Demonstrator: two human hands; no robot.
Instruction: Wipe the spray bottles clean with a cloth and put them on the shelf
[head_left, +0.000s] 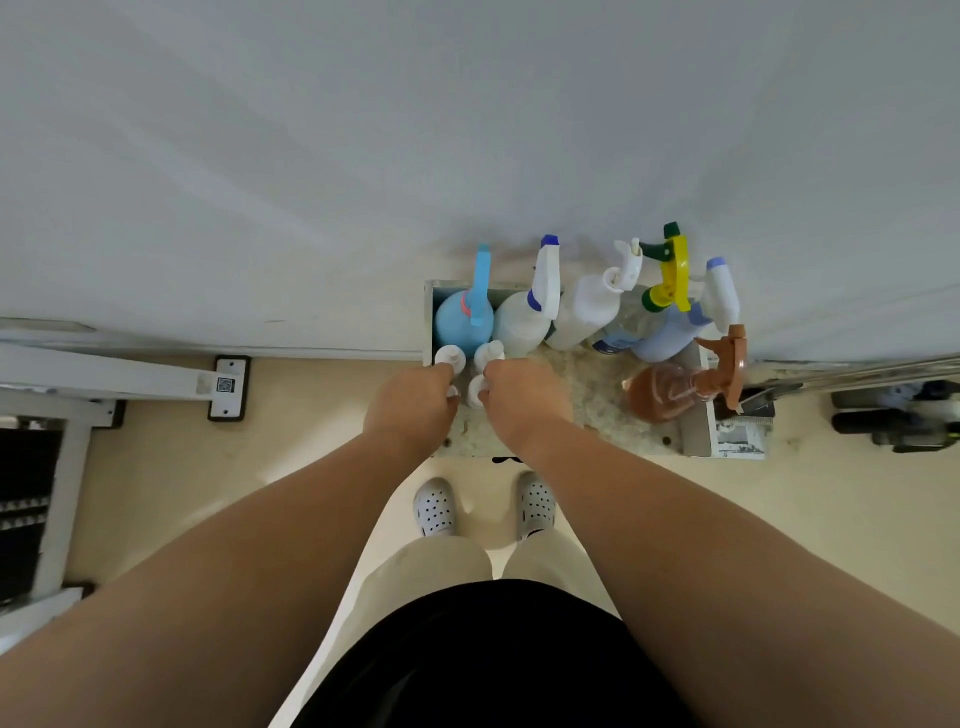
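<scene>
A speckled shelf (597, 400) against the white wall carries a row of spray bottles: a blue bottle (464, 319), a white one with a blue trigger (522, 325), a white one (584, 312), a yellow-and-green trigger bottle (670, 275) and a pale blue one (670, 332). An amber bottle (662, 392) stands at the front right. At the front left stand small white bottles (451, 357). My left hand (410, 405) grips one of them; my right hand (524, 397) grips another small white bottle (488, 356). No cloth is visible.
A white rail with a black bracket (228, 387) runs along the wall at the left. Dark equipment (898, 415) lies on the floor at the right. My feet in white clogs (436, 506) stand on the beige floor below the shelf.
</scene>
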